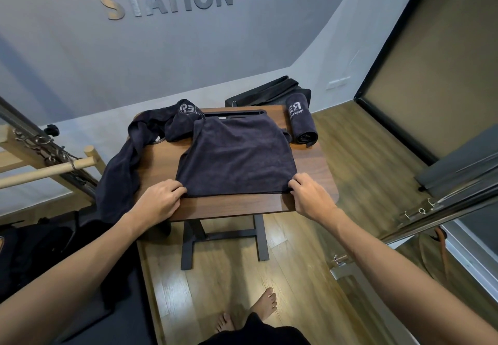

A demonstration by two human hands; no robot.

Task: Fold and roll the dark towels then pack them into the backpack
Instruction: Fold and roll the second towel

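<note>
A dark towel (pixel 237 156) lies folded flat in the middle of a small wooden table (pixel 229 206). My left hand (pixel 159 199) pinches its near left corner, and my right hand (pixel 310 196) pinches its near right corner. A rolled dark towel (pixel 301 121) with white lettering rests at the table's far right edge. Another dark towel (pixel 126 161) lies crumpled at the far left and hangs over the table's left side. A black bag (pixel 269 92), probably the backpack, sits behind the table against the wall.
A wooden and metal exercise frame (pixel 54 161) stands to the left. A black padded bench (pixel 54 258) with dark items is at the lower left. A metal rail (pixel 444 210) and dark doorway are on the right. My bare feet (pixel 250 312) stand on the wood floor.
</note>
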